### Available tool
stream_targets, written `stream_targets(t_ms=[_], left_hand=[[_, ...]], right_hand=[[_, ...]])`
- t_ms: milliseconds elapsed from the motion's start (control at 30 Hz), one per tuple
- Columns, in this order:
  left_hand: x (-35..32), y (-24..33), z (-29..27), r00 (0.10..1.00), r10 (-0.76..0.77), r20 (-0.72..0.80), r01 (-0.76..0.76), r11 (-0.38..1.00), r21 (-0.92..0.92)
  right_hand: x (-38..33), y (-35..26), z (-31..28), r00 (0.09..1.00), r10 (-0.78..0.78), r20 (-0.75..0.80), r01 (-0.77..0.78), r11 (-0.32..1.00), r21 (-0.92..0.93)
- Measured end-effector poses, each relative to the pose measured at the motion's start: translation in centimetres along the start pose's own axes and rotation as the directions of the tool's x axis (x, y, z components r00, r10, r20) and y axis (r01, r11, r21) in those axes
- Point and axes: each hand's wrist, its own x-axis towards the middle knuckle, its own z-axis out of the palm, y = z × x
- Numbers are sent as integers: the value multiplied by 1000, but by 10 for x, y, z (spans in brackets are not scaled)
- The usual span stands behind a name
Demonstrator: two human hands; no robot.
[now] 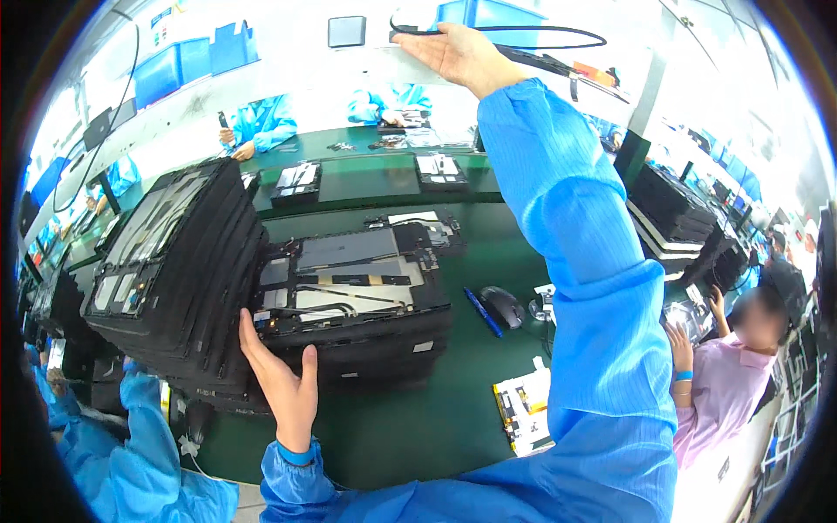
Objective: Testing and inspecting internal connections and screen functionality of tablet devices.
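Observation:
My left hand [283, 383] rests against the front left corner of a stack of black trays [375, 344], thumb and fingers apart. On top of this stack lies an opened tablet-like device [349, 270] with grey and white panels and black strips. A taller stack of black trays [196, 279], also topped with an opened device, stands just left. High up, my right hand [458, 57] reaches to the shelf, palm showing and fingers stretched. A black cable [558, 30] loops beside it; whether the fingertips touch the dark thing there is unclear.
On the green table [392, 436] lie a blue pen [483, 312], a black mouse [503, 307] and a white-and-yellow part [525, 408]. Blue bins [170, 71] sit on the shelf. Co-workers in blue sleeves work across and at left; a person in pink [728, 388] is at right.

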Motion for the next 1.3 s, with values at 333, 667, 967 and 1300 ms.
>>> stream_targets(t_ms=[333,667,967,1300], left_hand=[[-4,-2,0,1000,18,-3,-18,999,-28],[-3,-6,2,1000,16,-5,-16,999,-48],[9,3,4,1000,3,-16,-5,995,-102],[8,-3,11,986,-56,-155,35,990,-138]], right_hand=[[-38,-27,8,765,476,434,-629,696,345],[-161,-32,6,661,607,441,-448,791,-417],[-284,45,-21,780,599,183,-498,770,-399],[-262,97,40,792,608,52,-584,730,355]])
